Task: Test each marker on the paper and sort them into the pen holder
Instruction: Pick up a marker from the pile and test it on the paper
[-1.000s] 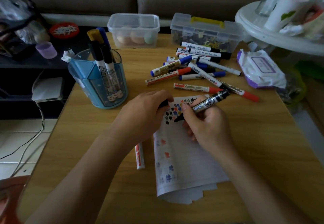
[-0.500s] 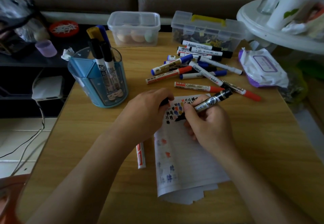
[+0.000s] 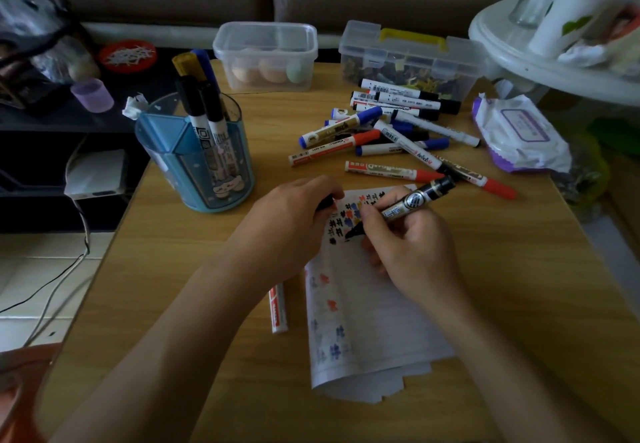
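My right hand point(image 3: 412, 245) grips an uncapped black marker point(image 3: 412, 201), its tip down on the paper point(image 3: 360, 321) among rows of coloured test marks. My left hand point(image 3: 291, 214) rests on the paper's top left corner and holds a small black cap point(image 3: 325, 202) in its curled fingers. A blue pen holder point(image 3: 194, 165) stands to the left with several markers upright in it. A loose pile of markers point(image 3: 391, 134) lies beyond the paper. One red-and-white marker point(image 3: 278, 311) lies left of the sheet, partly under my left forearm.
Two clear plastic boxes stand at the table's far edge, one with eggs point(image 3: 266, 58), one with a yellow handle point(image 3: 412, 58). A pack of wet wipes point(image 3: 519, 130) lies at the right edge. A white round stand point(image 3: 554, 68) overhangs the far right corner.
The marker's tip has shifted slightly on the paper as my right hand writes. My left hand stays in place with the cap.
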